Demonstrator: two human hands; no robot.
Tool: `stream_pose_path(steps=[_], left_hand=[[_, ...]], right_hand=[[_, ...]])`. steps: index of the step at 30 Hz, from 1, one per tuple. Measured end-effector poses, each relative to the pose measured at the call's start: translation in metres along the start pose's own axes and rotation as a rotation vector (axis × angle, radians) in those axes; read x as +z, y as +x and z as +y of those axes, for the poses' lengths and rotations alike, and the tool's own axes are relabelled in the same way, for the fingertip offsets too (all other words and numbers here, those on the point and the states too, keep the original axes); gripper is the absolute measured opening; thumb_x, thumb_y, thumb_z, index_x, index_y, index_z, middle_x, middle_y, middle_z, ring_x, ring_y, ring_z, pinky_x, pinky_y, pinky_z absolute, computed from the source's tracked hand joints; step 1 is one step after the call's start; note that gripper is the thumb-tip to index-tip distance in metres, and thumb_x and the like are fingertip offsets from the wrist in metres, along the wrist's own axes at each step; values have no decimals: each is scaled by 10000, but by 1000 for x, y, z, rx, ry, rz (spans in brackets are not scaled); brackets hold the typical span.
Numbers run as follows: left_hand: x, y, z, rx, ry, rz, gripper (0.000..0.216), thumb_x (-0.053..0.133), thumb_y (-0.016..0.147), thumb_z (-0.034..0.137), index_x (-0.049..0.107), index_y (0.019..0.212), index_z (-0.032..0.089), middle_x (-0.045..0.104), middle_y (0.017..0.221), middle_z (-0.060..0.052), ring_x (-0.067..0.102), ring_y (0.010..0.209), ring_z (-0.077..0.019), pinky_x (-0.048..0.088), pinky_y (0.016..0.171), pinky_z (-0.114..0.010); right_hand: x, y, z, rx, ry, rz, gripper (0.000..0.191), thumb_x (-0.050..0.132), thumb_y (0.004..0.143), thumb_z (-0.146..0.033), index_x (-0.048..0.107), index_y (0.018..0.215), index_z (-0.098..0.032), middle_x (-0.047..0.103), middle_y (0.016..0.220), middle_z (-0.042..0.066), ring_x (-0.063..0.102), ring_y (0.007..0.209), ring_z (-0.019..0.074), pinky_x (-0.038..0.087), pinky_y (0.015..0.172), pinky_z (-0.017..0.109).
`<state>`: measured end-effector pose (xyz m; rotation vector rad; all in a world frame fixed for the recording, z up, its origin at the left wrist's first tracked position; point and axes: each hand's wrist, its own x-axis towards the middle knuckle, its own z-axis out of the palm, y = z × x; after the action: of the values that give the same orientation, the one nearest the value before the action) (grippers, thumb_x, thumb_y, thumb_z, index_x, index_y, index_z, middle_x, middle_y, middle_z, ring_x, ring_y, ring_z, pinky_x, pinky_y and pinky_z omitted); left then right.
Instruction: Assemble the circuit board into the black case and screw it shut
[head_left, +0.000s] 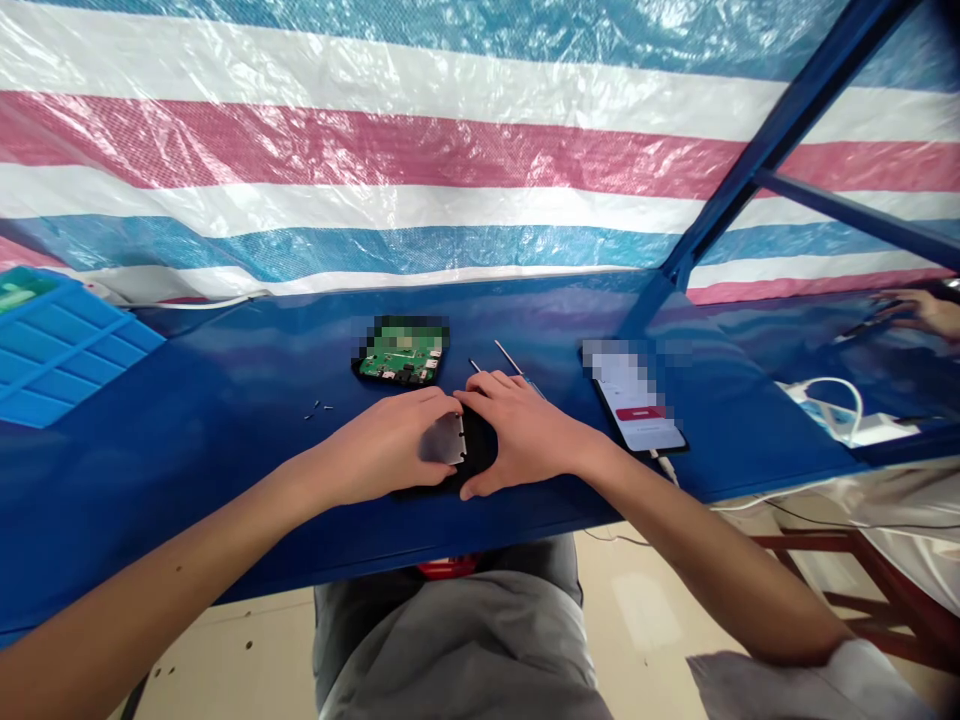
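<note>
Closely paired, left hand [401, 435], fingers clasping grey plate [442, 442], right hand [529, 432], fingers arched, grip unclear

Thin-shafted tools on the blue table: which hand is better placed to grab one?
Probably the right hand: it lies close beside the thin-shafted tools, while the left hand is farther off, with the grey notched plate between thumb and fingers. Whether the right also grips something is unclear.

Metallic plate [441, 440], glossy plastic sheeting [375, 150]
</note>
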<state>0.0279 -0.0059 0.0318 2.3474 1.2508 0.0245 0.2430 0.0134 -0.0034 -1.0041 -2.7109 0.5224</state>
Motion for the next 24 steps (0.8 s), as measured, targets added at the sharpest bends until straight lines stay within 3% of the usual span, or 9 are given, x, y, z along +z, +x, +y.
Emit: stream_pose_path(steps=[6,10,19,24], left_hand=[[4,-2,-9,47,-96,73,438,698,769,342,563,1175,248,633,1226,-43,608,1111,-246,471,897,-328],[2,0,-8,69,-132,23,596,696,791,348,471,1340,292,571,1333,-46,557,1195,-252,456,943,-335],[-2,-1,1,90,-45,-84,395,619,896,348,555,1283,306,551,1179,-42,578,1023,-230,448,800,-302],[-1,-1,1,111,-73,-57,286,639,877,359,622,1151,280,558,1144,-40,596,953,-216,446,740,-284]], right_hand=[[1,-1,0,-1,-27,36,1031,749,582,-747,485,1385,-156,534,1298,156,466,1246,376,430,1017,557],[2,-1,1,-11,-24,43,967,748,585,-744,516,1336,-180,553,1251,134,485,1208,364,437,1005,556],[1,-2,1,-10,-15,11,983,692,617,-789,486,1371,-193,514,1326,144,468,1220,364,420,1005,556],[0,-1,-5,-15,-20,32,970,705,582,-804,534,1311,-187,556,1219,132,502,1123,343,432,943,521]])
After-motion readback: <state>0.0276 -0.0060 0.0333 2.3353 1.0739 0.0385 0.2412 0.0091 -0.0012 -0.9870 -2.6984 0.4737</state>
